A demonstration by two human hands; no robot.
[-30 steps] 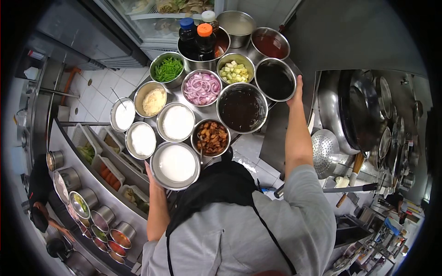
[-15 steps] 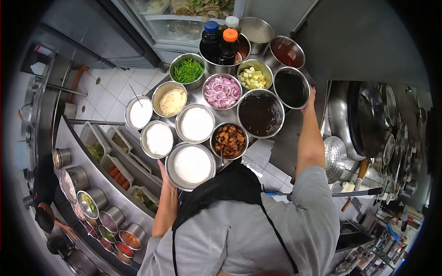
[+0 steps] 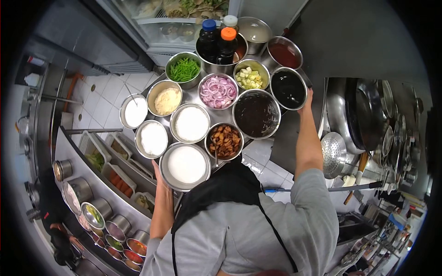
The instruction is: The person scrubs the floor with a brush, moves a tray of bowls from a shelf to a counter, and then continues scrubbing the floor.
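Head view: both arms reach forward and carry the steel tray (image 3: 191, 95). The left hand (image 3: 158, 174) holds its near edge, beside a white-filled bowl (image 3: 185, 165). The right hand (image 3: 307, 99) holds the far right edge. On the tray stand fourteen metal bowls, four of them with white content, and three bottles (image 3: 218, 41). The bottle labels are too small to read.

steel tray (image 3: 194, 95), packed with steel bowls (image 3: 186, 164), red onion (image 3: 218, 91), green beans (image 3: 184, 69), dark sauce (image 3: 254, 113), sauce bottles (image 3: 217, 39)
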